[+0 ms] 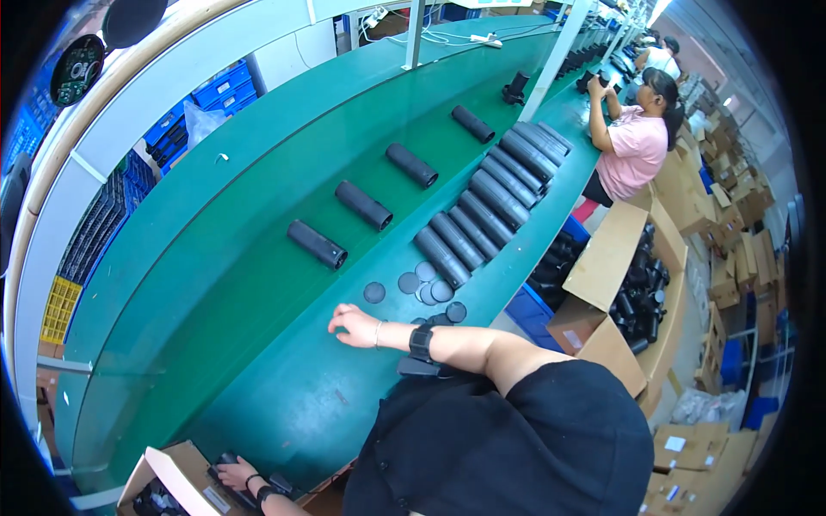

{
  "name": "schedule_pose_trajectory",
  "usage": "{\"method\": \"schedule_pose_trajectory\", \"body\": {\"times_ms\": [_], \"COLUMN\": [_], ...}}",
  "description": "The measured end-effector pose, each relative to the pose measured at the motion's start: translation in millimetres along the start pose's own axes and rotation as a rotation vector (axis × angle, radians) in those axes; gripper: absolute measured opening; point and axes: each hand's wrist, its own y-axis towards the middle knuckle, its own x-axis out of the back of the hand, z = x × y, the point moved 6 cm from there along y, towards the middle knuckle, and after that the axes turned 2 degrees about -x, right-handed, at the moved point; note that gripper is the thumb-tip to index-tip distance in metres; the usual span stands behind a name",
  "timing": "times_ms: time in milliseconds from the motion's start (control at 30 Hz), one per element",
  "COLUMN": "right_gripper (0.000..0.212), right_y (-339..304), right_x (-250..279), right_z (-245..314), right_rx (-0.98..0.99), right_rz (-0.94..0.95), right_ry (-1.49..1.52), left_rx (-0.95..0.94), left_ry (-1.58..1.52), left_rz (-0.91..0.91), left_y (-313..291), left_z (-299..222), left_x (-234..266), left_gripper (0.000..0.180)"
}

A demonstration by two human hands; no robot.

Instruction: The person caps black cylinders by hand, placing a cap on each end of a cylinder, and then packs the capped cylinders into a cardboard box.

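My right hand (354,328) hovers over the green bench, fingers apart and slightly curled, with nothing visible in them. Several dark round discs (409,282) lie near it, some overlapping. My left hand (234,474) is at the lower left, wrapped around a black cylindrical part (227,458) beside an open cardboard box (176,476); its fingers are partly hidden. Beyond the discs, several long black tubes (443,256) lie side by side in a row. Further black tubes (317,244) are spaced out along the green conveyor belt (249,297).
A co-worker in a pink shirt (638,142) sits farther along the bench, holding a dark part. An open carton of black parts (641,297) stands at the right, by a blue bin (529,314). Metal posts (555,64) rise from the line. Blue crates (225,90) sit behind the conveyor.
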Motion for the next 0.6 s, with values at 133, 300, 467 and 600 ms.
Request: {"method": "schedule_pose_trajectory", "body": {"times_ms": [133,300,467,600], "right_gripper": [0.021,0.022,0.039,0.037], "right_y": [-15.3,-19.7,-20.1,-15.5], "right_x": [-3.2,-0.3,-15.8,-23.8], "right_z": [-10.2,12.3,79.5,95.9], "right_rx": [-0.097,-0.070,-0.033,-0.030], "right_rz": [0.132,0.188,0.452,0.489], "right_ry": [0.053,0.207,0.552,0.706], "left_rx": [-0.153,-0.625,-0.916,-0.912], "left_ry": [-0.079,-0.755,-1.371,-1.643], "left_rz": [0.210,0.155,0.746,1.036], "left_y": [-4.9,-71.2,-191.0,-245.9], "left_z": [-28.3,-91.7,-172.6,-196.7], "left_x": [18.2,87.7,132.7,145.0], "left_gripper": [0.061,0.069,0.073,0.073]}}
